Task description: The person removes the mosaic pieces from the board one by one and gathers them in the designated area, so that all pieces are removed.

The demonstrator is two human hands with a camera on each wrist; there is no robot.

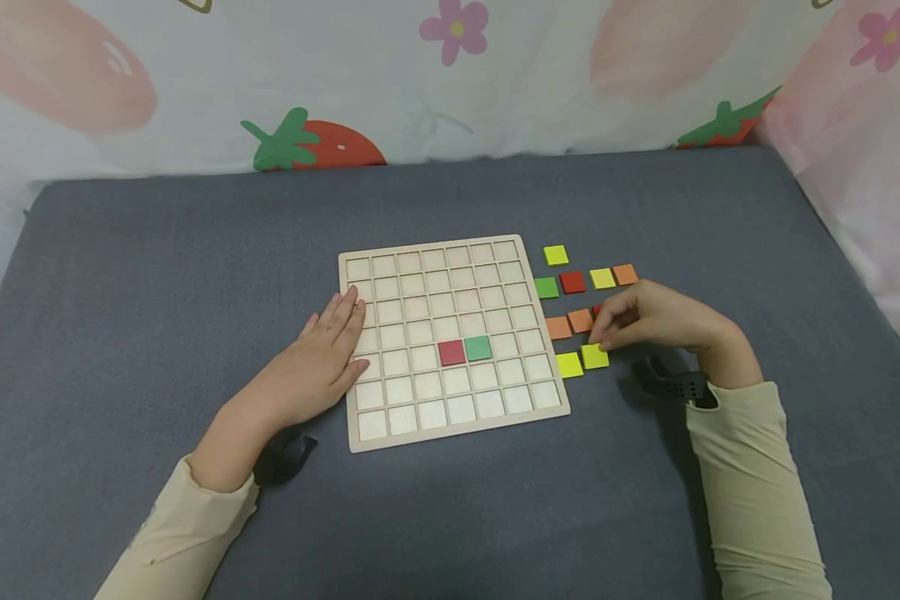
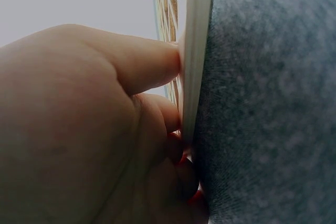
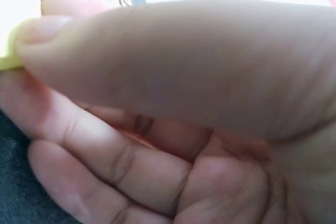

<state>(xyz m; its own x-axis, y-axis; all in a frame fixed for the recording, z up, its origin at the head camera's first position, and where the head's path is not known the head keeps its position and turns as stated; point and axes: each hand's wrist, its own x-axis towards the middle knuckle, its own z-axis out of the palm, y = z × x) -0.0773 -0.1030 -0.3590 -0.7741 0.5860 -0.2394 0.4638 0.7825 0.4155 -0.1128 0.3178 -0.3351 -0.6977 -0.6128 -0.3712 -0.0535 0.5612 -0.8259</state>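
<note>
A wooden grid board lies on the table, with a red tile and a green tile side by side in its cells. My left hand rests on the board's left edge, fingers fairly straight; in the left wrist view the thumb touches the board's rim. Right of the board, my right hand pinches a yellow square tile between thumb and fingers. The right wrist view shows the thumb on this tile's edge. Another yellow tile lies just left of it.
Further loose tiles lie beside the board's right edge: a yellow tile, a green tile, a red tile and several orange ones. Another red tile is partly hidden behind my right fingers. A grey cloth covers the table; a patterned curtain hangs behind.
</note>
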